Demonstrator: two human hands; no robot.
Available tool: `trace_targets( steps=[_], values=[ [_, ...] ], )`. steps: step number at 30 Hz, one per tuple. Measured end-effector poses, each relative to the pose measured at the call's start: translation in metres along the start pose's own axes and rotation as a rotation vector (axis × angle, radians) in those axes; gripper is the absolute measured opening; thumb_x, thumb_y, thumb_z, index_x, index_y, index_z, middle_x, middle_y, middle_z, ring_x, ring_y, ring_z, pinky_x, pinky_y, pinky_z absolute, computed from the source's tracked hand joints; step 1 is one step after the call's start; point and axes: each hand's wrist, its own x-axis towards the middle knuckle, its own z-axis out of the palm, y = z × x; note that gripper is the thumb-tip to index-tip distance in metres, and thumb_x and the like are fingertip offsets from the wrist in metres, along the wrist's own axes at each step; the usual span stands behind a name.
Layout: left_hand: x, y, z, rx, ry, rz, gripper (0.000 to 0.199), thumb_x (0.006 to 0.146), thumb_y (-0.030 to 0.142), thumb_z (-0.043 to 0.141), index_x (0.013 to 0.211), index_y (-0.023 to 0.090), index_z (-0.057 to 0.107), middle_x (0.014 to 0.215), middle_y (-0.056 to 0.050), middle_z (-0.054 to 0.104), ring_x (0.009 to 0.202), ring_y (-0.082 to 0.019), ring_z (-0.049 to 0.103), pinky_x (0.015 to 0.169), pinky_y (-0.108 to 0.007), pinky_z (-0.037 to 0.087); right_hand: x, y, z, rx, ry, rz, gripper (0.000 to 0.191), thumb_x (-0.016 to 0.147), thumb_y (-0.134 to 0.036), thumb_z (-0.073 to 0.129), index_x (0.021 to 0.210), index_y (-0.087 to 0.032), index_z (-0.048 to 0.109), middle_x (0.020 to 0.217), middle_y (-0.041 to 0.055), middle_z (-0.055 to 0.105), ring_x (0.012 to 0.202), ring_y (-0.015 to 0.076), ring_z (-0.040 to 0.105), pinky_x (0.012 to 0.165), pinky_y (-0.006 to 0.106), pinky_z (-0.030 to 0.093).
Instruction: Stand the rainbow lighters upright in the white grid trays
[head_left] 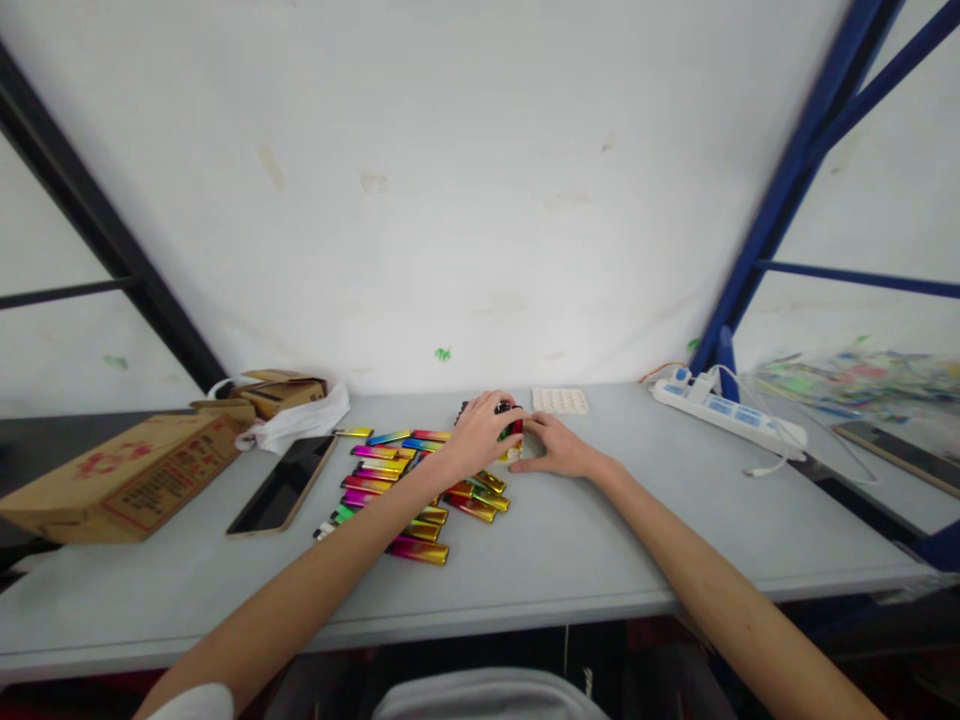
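Many colourful shiny lighters (pixel 420 550) lie in a loose pile on the grey table (pixel 585 560), left of centre. Behind the pile, my left hand (pixel 480 435) is curled over a group of lighters with dark tops (pixel 513 425), fingers wrapped round them. My right hand (pixel 553 447) rests on the table to the right of that group, its thumb and fingers apart and reaching toward its right side. Whether its fingertips touch the group is too small to tell. A white grid-like tray (pixel 559 401) lies just behind my right hand.
A phone (pixel 283 486), a cardboard box (pixel 135 475), an opened smaller box (pixel 281 392) and a white plastic bag (pixel 300 422) are at the left. At the right lie a white power strip (pixel 727 412) with cables and, beyond the frame post, another phone (pixel 900 455).
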Motion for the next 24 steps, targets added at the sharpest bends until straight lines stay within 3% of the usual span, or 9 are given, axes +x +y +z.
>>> trace_targets(
  steps=[4,9,14,17,20,24],
  values=[
    [-0.001,0.002,-0.010,-0.101,0.104,0.036,0.035,0.096,0.034,0.064,0.130,0.026,0.065,0.127,-0.012,0.060,0.118,-0.027,0.058,0.106,-0.045,0.047,0.000,0.002,0.000,0.010,0.004,-0.008,0.070,0.076,-0.066,0.081,0.125,-0.018,0.067,0.121,0.0141,0.063,0.113,0.0326,0.058,0.102,0.048,0.049],
    [-0.009,-0.023,-0.043,-0.146,0.176,-0.046,0.023,0.099,0.032,0.053,0.103,0.020,0.073,0.103,-0.009,0.071,0.105,-0.024,0.064,0.100,-0.041,0.049,0.000,0.000,-0.002,-0.001,0.002,-0.002,0.075,0.076,-0.071,0.078,0.125,-0.017,0.067,0.120,0.0152,0.063,0.109,0.0323,0.060,0.099,0.048,0.050],
    [-0.045,-0.091,-0.073,-0.103,0.010,-0.312,0.027,0.088,0.036,0.056,0.086,0.018,0.076,0.079,-0.006,0.075,0.072,-0.021,0.065,0.078,-0.033,0.051,0.000,-0.001,-0.002,-0.014,-0.013,0.024,0.076,0.077,-0.073,0.075,0.125,-0.015,0.067,0.123,0.0174,0.062,0.110,0.0334,0.060,0.099,0.049,0.050],
    [-0.071,-0.126,-0.080,-0.104,-0.119,-0.408,0.030,0.080,0.045,0.063,0.081,0.019,0.079,0.076,-0.007,0.077,0.071,-0.022,0.066,0.072,-0.031,0.049,0.000,-0.001,-0.002,-0.012,-0.013,0.040,0.077,0.076,-0.074,0.076,0.125,-0.015,0.066,0.123,0.0169,0.062,0.110,0.0335,0.060,0.099,0.049,0.050],
    [-0.090,-0.140,-0.081,-0.165,-0.227,-0.442,0.035,0.074,0.052,0.068,0.085,0.022,0.082,0.081,-0.007,0.079,0.077,-0.025,0.068,0.073,-0.032,0.050,-0.001,-0.001,-0.003,-0.005,-0.005,0.038,0.077,0.075,-0.073,0.078,0.126,-0.017,0.067,0.123,0.0162,0.063,0.111,0.0337,0.060,0.100,0.049,0.050],
    [-0.096,-0.137,-0.078,-0.206,-0.271,-0.450,0.039,0.074,0.056,0.069,0.091,0.024,0.083,0.084,-0.006,0.078,0.078,-0.026,0.068,0.073,-0.031,0.050,-0.002,-0.002,-0.004,0.001,-0.015,0.043,0.076,0.076,-0.072,0.077,0.126,-0.017,0.067,0.124,0.0164,0.062,0.112,0.0336,0.060,0.101,0.049,0.049]
  ],
)
